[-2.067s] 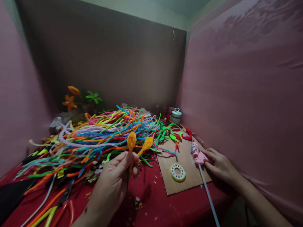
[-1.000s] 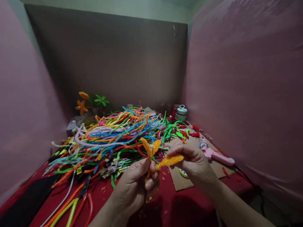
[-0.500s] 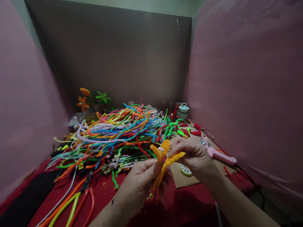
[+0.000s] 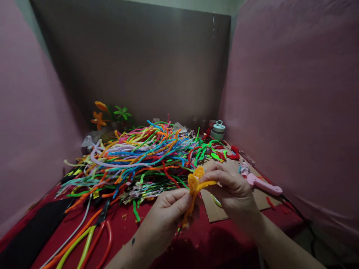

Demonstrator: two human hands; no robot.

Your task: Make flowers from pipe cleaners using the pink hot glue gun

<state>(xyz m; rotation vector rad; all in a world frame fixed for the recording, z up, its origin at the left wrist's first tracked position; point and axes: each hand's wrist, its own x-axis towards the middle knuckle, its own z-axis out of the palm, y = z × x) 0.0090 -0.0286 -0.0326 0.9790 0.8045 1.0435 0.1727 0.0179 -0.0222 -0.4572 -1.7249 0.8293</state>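
An orange-yellow pipe-cleaner flower (image 4: 193, 183) is held between both hands above the table. My left hand (image 4: 172, 207) is closed around its base, thumb pressing against the fingers. My right hand (image 4: 230, 185) pinches a petal on the right side, with its fingertips partly behind the fuzzy loops. Below the left hand a thin dark stem pokes out. Behind the hands lies a big heap of many-coloured pipe cleaners (image 4: 143, 149). Under the right hand is a piece of cardboard (image 4: 211, 209) with a yellow-rimmed round object partly covered by the hand.
A pink glue gun (image 4: 263, 184) lies on the right, its cord running off the table edge. Pliers with red handles (image 4: 108, 239) and yellow handles rest at left on the red cloth (image 4: 126, 239). Finished orange flowers (image 4: 98, 119) stand at the back left, a mint-coloured container (image 4: 218, 130) at the back right.
The flower has turned, and its left petal now stands more upright, closer to the rear one. The right hand has shifted slightly, covering more of the round object.
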